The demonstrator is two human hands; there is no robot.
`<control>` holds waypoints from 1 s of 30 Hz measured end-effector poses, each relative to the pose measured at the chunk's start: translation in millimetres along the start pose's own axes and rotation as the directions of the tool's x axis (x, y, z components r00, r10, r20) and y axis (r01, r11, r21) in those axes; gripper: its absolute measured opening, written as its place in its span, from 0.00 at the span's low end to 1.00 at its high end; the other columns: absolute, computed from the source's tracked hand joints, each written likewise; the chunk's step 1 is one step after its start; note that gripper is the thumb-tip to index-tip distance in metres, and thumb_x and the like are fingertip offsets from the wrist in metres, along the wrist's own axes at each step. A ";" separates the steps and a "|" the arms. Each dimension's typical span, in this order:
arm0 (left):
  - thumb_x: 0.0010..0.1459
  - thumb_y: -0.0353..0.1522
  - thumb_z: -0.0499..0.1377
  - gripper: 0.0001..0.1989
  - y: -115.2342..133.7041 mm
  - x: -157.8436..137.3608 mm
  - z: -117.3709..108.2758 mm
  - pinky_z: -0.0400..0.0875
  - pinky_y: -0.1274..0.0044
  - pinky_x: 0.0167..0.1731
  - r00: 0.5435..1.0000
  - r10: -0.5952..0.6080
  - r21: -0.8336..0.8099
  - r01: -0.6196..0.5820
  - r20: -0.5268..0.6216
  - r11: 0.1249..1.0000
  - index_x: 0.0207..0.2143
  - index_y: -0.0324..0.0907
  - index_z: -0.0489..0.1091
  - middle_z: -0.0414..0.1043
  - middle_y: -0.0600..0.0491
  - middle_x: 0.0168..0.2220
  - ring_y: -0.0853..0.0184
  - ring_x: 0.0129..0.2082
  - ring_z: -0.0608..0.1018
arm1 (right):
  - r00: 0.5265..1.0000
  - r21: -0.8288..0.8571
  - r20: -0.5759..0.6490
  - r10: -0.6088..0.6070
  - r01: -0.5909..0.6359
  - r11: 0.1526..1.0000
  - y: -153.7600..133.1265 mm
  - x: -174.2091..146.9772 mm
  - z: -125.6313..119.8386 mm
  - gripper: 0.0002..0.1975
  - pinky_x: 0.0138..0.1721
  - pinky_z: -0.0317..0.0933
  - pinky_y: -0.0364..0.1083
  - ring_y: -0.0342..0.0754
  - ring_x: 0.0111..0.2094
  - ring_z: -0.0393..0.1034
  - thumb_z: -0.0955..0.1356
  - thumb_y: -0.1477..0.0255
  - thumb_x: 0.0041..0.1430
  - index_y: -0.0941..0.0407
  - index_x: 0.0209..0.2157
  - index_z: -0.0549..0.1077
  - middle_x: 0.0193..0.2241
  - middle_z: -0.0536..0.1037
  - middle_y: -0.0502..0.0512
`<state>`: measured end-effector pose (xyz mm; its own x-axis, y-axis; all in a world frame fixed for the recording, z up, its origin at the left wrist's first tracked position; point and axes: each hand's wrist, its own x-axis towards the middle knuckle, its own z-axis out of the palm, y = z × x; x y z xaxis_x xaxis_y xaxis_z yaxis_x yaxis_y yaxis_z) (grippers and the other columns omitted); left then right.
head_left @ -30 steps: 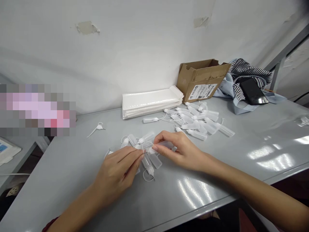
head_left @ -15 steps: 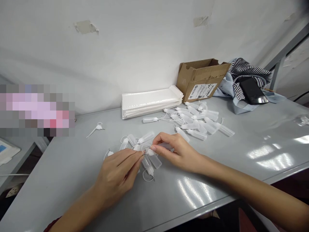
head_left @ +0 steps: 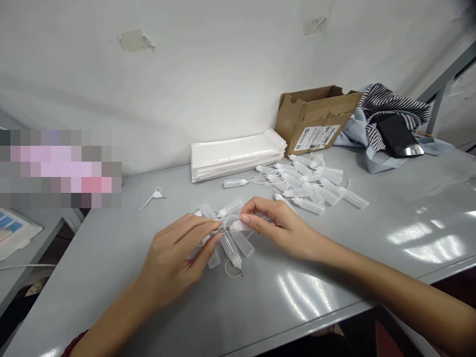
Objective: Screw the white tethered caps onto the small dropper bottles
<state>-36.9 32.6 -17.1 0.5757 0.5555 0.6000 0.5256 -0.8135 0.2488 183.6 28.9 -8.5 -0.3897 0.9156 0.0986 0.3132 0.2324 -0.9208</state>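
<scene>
My right hand (head_left: 277, 225) is closed on a small translucent squeeze bottle, its white cap (head_left: 239, 226) pointing left between thumb and forefinger. Most of the bottle's body is hidden by that hand. At the cap's thin tip, my left hand (head_left: 186, 248) has its thumb and forefinger a little apart, close to the looped white strap. Under and around both hands lie several similar bottles, among them one with its nozzle toward me (head_left: 231, 249) and another lying beside it (head_left: 243, 243).
A larger pile of bottles (head_left: 310, 187) lies to the right. Behind it stand white padded envelopes (head_left: 238, 151) and an open cardboard box (head_left: 316, 121). A loose white nozzle cap (head_left: 157, 195) lies left. Cloth (head_left: 394, 106) and a black device (head_left: 397, 136) are at the far right.
My left thumb and forefinger have parted from their pinch at the tip and drawn slightly left. My right hand keeps hold of the bottle, and the view has shifted a little.
</scene>
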 end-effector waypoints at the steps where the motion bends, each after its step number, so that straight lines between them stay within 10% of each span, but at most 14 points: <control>1: 0.58 0.25 0.59 0.08 -0.2 0.3 -0.9 0.71 0.78 0.33 1.000 -0.016 -0.001 0.016 -0.016 1.000 0.41 0.40 0.70 0.76 0.53 0.33 0.69 0.32 0.77 | 1.000 0.017 -0.004 0.007 -0.007 1.000 -1.0 0.2 -1.1 0.11 0.29 0.55 0.41 0.41 0.27 0.61 0.62 0.66 0.65 0.58 0.32 0.70 0.25 0.69 0.48; 30: 0.60 0.23 0.53 0.07 6.9 -4.5 4.8 0.67 0.80 0.29 0.996 -0.056 -0.136 0.066 0.070 0.988 0.36 0.42 0.67 0.70 0.56 0.29 0.71 0.28 0.72 | 0.999 0.063 0.036 0.026 -0.028 0.998 0.2 -1.9 5.6 0.09 0.29 0.54 0.41 0.41 0.27 0.60 0.63 0.67 0.63 0.57 0.33 0.68 0.26 0.68 0.48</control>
<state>-32.8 25.4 -21.7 0.5877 0.6112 0.5301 0.4719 -0.7912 0.3890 179.5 25.3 -10.9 -0.4127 0.9088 0.0612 0.2691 0.1858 -0.9450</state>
